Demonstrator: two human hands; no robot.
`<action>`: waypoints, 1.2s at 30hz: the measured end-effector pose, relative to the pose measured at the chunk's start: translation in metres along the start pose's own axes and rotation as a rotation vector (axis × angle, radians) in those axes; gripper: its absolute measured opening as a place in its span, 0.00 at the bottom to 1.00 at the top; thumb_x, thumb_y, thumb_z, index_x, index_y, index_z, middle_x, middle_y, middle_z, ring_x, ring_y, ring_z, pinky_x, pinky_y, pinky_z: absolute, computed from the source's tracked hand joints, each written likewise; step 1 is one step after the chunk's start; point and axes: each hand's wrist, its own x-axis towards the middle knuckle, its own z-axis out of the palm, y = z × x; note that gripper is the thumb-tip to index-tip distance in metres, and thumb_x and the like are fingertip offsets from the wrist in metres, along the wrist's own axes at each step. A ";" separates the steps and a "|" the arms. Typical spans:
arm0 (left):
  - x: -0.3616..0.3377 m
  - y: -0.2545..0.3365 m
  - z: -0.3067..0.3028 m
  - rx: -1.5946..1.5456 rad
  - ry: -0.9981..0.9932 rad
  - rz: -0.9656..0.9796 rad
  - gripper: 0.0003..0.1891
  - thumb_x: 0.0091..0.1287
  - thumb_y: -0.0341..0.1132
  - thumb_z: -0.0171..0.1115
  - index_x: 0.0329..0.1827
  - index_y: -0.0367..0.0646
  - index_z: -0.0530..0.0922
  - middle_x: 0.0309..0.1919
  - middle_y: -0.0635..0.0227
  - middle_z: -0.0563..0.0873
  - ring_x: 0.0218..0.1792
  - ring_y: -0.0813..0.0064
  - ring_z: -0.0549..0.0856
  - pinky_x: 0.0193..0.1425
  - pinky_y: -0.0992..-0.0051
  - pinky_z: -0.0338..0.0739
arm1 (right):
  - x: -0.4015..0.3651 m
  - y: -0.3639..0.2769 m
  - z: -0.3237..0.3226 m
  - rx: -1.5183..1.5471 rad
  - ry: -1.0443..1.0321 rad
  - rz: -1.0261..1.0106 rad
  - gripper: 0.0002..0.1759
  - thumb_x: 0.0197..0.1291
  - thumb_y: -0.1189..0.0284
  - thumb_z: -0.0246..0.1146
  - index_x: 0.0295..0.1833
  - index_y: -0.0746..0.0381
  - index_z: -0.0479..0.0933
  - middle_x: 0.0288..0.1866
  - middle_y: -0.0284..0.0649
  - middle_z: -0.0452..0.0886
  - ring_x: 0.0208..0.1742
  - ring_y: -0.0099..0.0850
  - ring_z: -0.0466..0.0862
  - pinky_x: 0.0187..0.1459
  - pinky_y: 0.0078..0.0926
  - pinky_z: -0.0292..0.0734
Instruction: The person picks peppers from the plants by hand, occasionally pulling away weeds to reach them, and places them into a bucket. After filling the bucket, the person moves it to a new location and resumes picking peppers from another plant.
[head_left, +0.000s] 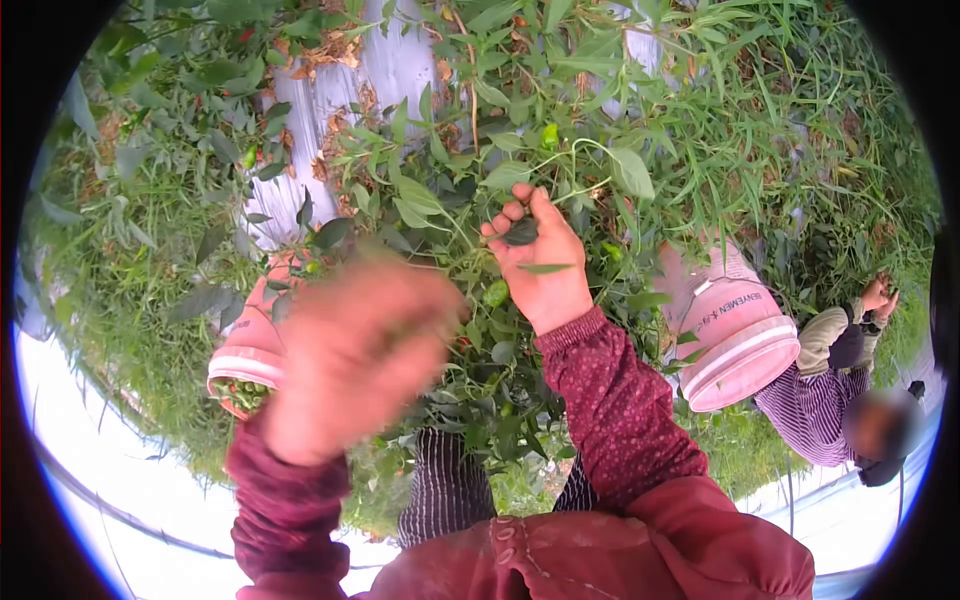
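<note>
My right hand (540, 265) reaches into a leafy pepper plant (440, 190), and its fingers pinch a small dark green pepper (520, 232). A lighter green pepper (496, 293) hangs just below the hand's heel. My left hand (350, 355) is lower and nearer, blurred by motion with its fingers curled. Whether it holds anything cannot be told. Both arms wear dark red sleeves. Behind the left hand stands a pink bucket (245, 345) with green peppers (245, 393) inside.
A second pink bucket (740, 340) stands on the right. Beside it another person (830, 400) in a striped sleeve reaches a hand (878, 295) into the grass. White plastic sheeting (385, 70) lies under the plants. Dense grass surrounds everything.
</note>
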 end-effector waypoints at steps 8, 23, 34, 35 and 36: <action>-0.009 -0.039 0.105 0.813 -0.008 -0.109 0.12 0.56 0.37 0.62 0.39 0.42 0.74 0.24 0.66 0.79 0.21 0.67 0.81 0.22 0.72 0.75 | -0.002 0.004 0.006 -0.070 -0.003 0.007 0.14 0.67 0.64 0.54 0.48 0.62 0.73 0.34 0.32 0.72 0.36 0.24 0.73 0.43 0.26 0.72; 0.000 0.015 0.011 0.157 0.067 -0.087 0.10 0.51 0.28 0.66 0.31 0.41 0.73 0.18 0.63 0.76 0.16 0.64 0.77 0.20 0.69 0.72 | -0.022 0.000 0.019 -0.432 -0.187 0.054 0.15 0.60 0.73 0.48 0.51 0.60 0.73 0.30 0.33 0.77 0.31 0.19 0.71 0.34 0.17 0.65; 0.054 -0.065 0.003 0.652 -0.020 -0.048 0.15 0.52 0.31 0.65 0.44 0.45 0.77 0.30 0.61 0.75 0.25 0.59 0.81 0.25 0.65 0.76 | -0.024 0.004 0.022 -0.661 -0.285 0.101 0.12 0.61 0.75 0.48 0.47 0.61 0.75 0.30 0.33 0.78 0.29 0.18 0.70 0.35 0.16 0.66; 0.048 -0.059 0.003 0.656 -0.018 -0.043 0.15 0.52 0.31 0.65 0.44 0.45 0.77 0.30 0.61 0.75 0.25 0.59 0.81 0.25 0.65 0.76 | -0.024 0.004 0.022 -0.678 -0.285 0.131 0.12 0.62 0.75 0.47 0.47 0.61 0.75 0.30 0.33 0.79 0.29 0.18 0.71 0.36 0.16 0.67; 0.043 -0.050 0.001 0.681 -0.041 -0.075 0.15 0.52 0.31 0.65 0.44 0.45 0.77 0.30 0.62 0.75 0.24 0.60 0.81 0.25 0.66 0.76 | -0.024 0.001 0.023 -0.656 -0.315 0.143 0.12 0.62 0.77 0.50 0.51 0.62 0.73 0.40 0.36 0.80 0.37 0.20 0.75 0.43 0.19 0.71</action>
